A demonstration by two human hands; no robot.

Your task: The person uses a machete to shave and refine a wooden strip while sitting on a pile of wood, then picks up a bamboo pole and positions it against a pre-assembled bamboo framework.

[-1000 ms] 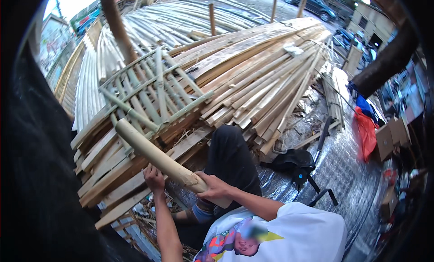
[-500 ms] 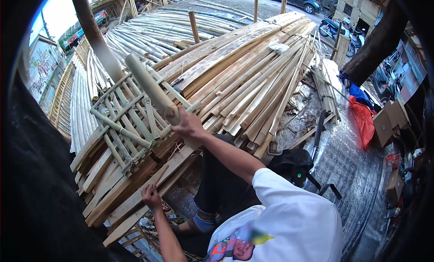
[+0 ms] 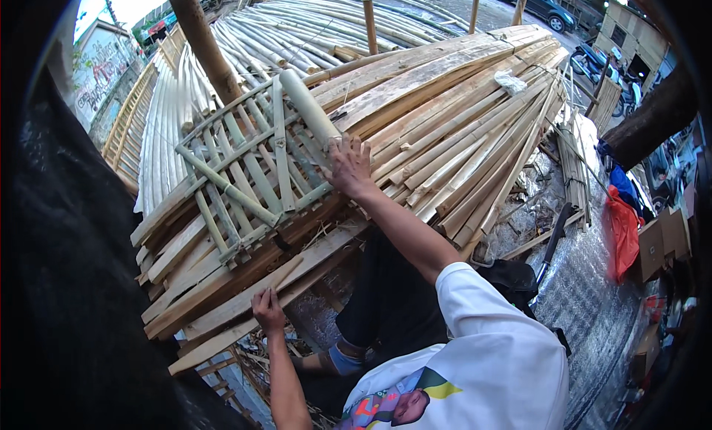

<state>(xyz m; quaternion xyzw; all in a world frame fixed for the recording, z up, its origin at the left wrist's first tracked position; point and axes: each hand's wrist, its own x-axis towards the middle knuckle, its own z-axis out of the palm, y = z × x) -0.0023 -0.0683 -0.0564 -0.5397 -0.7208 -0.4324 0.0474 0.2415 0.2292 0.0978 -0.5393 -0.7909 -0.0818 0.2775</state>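
My left hand (image 3: 268, 311) is closed on a thin bamboo strip (image 3: 286, 273), low over the edge of a flat plank (image 3: 245, 304). My right hand (image 3: 350, 165) has its fingers spread at the near end of a thick bamboo tube (image 3: 306, 104). That tube lies slanting across the right side of a bamboo lattice frame (image 3: 256, 137). The frame, made of pale green slats and rods, rests on the stacked planks. My right palm faces down, and its underside is hidden.
Long split bamboo strips (image 3: 475, 156) fan out to the right, beside wide planks (image 3: 437, 67). Whole bamboo poles (image 3: 297, 30) lie behind. A wooden post (image 3: 200, 44) stands behind the frame. A long-handled tool (image 3: 552, 241) and a red bag (image 3: 621, 230) are at the right.
The raised bamboo tube has come down onto the lattice frame, and my right hand's fingers have spread from around its end. My left hand still holds the strip. The view has shifted.
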